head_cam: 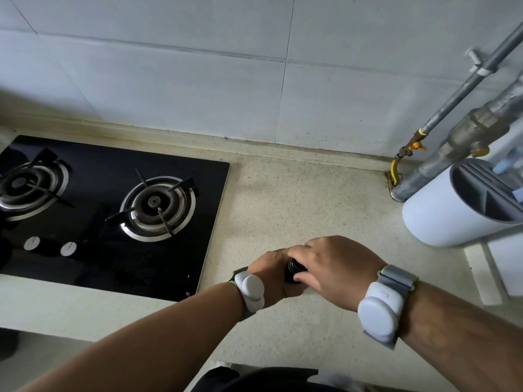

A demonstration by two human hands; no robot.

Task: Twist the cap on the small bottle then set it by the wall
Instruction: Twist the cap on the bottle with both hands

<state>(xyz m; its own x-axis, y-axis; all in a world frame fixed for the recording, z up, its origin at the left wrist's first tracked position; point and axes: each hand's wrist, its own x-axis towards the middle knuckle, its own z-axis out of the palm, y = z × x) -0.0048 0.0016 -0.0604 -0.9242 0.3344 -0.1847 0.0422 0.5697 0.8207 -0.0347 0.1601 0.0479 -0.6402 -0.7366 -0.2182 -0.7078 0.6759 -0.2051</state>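
Observation:
A small dark bottle [293, 271] is held between both hands above the speckled countertop [283, 199], just right of the stove. My left hand [273, 274] wraps its body from the left and below. My right hand [331, 267] covers the top, fingers closed around the ridged dark cap [295, 265]. Most of the bottle is hidden by the fingers. The tiled wall [198, 80] stands at the far edge of the counter. Both wrists carry pale grey bands.
A black glass gas stove [113, 222] with two burners lies at the left. A white cylindrical holder [452, 207] stands at the right, with metal pipes and a yellow-handled valve [416, 147] behind it by the wall. A white tray edge [481, 273] lies at the right.

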